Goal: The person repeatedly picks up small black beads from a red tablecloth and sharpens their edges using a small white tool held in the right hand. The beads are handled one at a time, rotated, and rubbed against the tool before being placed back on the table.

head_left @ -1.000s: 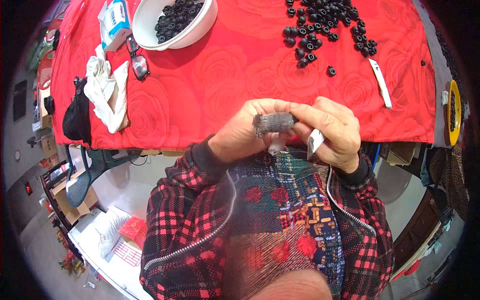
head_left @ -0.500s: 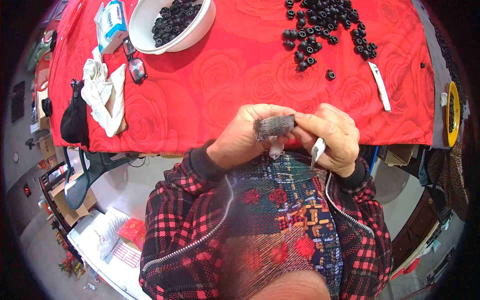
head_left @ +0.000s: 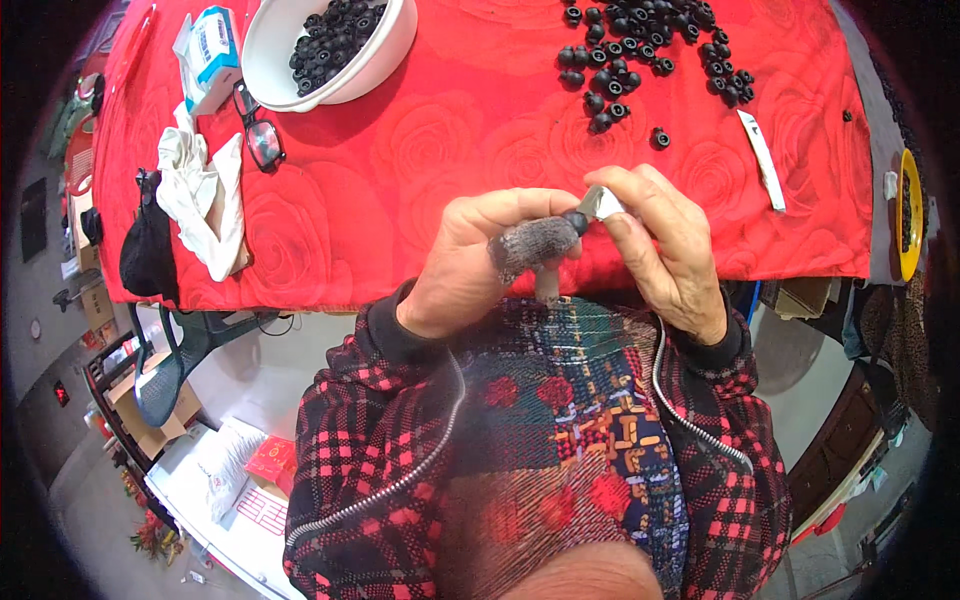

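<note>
My left hand is closed on a small round black part, pinched at its fingertips above the table's near edge. A worn grey knit finger sleeve covers one of its fingers, and a paler cover shows on another. Between the thumb and fingers of my right hand is a small blade with a white wrapped grip. The blade meets or nearly touches the black part; exact contact is too small to tell. Loose black parts of similar look lie beyond my right hand.
A white bowl of black parts stands at the far left. Near it are a blue-white box, glasses, white gloves and a black cloth item. Rightward lie a white strip and a yellow plate.
My right hand has turned and risen, bringing the blade up to the left fingertips. The black part now shows there. My left hand has shifted slightly left and up.
</note>
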Action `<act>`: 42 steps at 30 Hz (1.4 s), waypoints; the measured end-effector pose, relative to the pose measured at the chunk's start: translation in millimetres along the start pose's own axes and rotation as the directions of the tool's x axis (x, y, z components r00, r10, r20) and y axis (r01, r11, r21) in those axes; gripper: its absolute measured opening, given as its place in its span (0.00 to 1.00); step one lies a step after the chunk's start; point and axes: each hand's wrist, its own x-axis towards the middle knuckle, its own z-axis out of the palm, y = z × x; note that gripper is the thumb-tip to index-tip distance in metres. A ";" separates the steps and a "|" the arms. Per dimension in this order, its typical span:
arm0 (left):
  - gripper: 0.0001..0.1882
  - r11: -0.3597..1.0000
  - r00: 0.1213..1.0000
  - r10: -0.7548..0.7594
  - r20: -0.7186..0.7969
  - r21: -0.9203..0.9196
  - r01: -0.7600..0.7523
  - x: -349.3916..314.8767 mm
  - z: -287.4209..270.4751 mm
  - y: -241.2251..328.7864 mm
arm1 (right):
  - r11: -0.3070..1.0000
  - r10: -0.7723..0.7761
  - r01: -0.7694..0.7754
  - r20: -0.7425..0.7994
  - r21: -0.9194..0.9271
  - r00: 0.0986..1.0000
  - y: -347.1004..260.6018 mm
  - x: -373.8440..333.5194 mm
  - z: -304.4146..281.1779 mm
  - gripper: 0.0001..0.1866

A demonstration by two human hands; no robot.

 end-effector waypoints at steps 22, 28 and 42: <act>0.14 0.999 1.000 0.000 0.024 -0.040 0.001 1.8 -3.5 -0.3 | 0.997 -0.010 0.009 0.011 0.074 1.000 4.7 1.2 0.1 0.10; 0.17 0.999 1.000 0.001 0.003 -0.032 -0.001 3.5 -4.9 -2.5 | 0.996 0.000 -0.001 0.013 0.086 1.000 6.7 0.2 0.8 0.09; 0.16 0.996 0.998 -0.034 0.061 -0.078 0.039 5.5 -9.3 -3.6 | 0.991 -0.025 0.018 0.055 0.134 0.998 14.1 -0.7 -1.3 0.10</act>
